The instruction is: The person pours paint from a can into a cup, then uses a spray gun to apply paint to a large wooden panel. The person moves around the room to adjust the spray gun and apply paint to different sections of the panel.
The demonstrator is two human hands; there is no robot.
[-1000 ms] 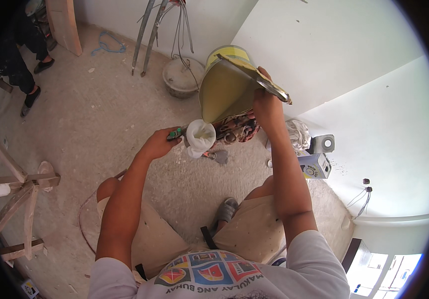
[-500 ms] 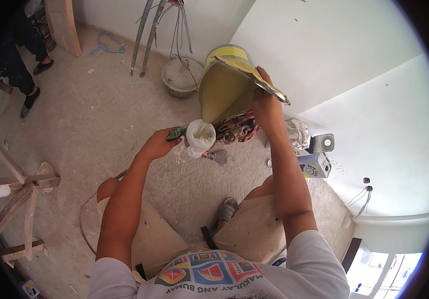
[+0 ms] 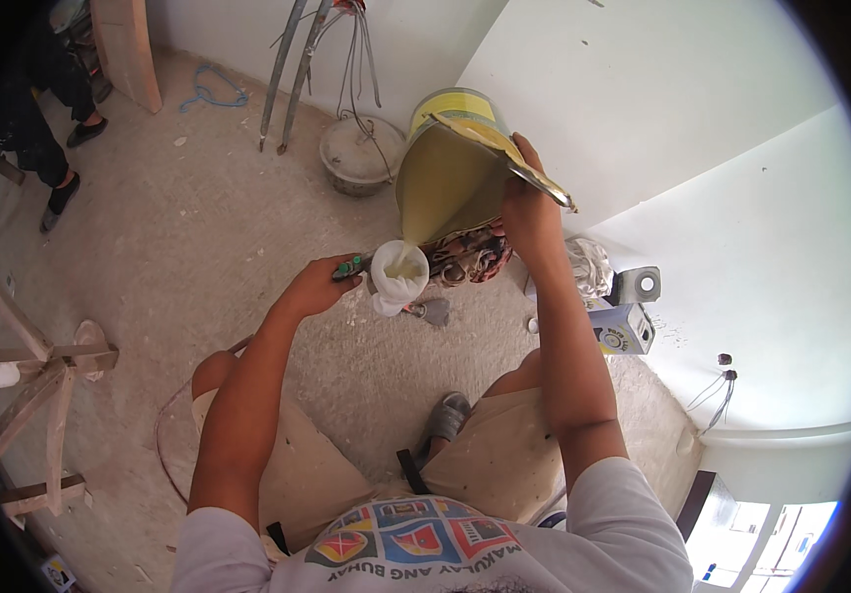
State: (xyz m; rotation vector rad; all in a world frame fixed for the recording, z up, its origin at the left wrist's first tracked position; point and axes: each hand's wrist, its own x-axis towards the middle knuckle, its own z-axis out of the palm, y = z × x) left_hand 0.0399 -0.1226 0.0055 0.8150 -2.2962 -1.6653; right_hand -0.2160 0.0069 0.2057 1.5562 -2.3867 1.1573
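Observation:
My right hand [image 3: 530,198] grips the rim of a large yellow bucket [image 3: 450,178], tipped over toward the left, its lip just above a white cup [image 3: 401,273] lined with a pale bag. A pale yellowish liquid [image 3: 408,241] runs from the lip into the cup. Fingers of my left hand [image 3: 324,281] are closed on a dark tool with green parts [image 3: 348,267] at the cup's left side. A patterned cloth [image 3: 470,259] lies beneath the bucket, and a scraper [image 3: 432,311] rests on the floor beside the cup.
Behind the bucket stand a lidded pot [image 3: 354,148], metal pipes and wires. Wooden frame pieces [image 3: 45,361] are at left; a person in dark trousers [image 3: 45,148] stands beyond them. Boxes [image 3: 623,326] and crumpled sheeting [image 3: 588,262] sit along the right wall.
A pale stream now shows at the bucket's lip, falling into the cup. The bucket has shifted very slightly; both my hands remain in nearly the same places.

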